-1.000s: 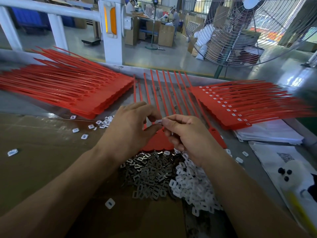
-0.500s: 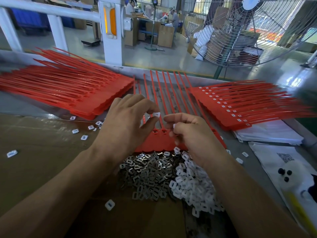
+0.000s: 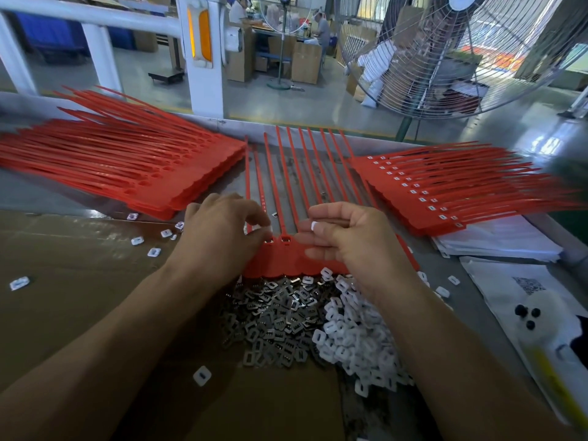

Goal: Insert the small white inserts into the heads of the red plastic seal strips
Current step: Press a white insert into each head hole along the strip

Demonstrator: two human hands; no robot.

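While the workbench (image 3: 79, 281) fills the lower frame, three groups of red seal strips lie across its far edge: an unfilled stack (image 3: 133, 167) at upper left, a stack (image 3: 445, 189) at centre right whose heads already show white inserts, and between them the working row (image 3: 296, 259), tails fanned toward the top of the frame. This layout appears to run left to right — raw stock, work in hand, finished pieces — so each strip travels a short way. Below the row, at bottom centre, lie two heaps kept within reach: grey metal clips (image 3: 273, 323) and, just right of them, white inserts (image 3: 356, 338); a few strays sit on the cardboard at left. The left hand (image 3: 219, 237) rests on the row's left end, fingers curled with the tips pressing a small white piece at a head socket — probably seating it. The right hand (image 3: 353, 240) steadies the row's right part, its thumb and forefinger pinched on one white insert (image 3: 315, 225), held ready just above the heads.
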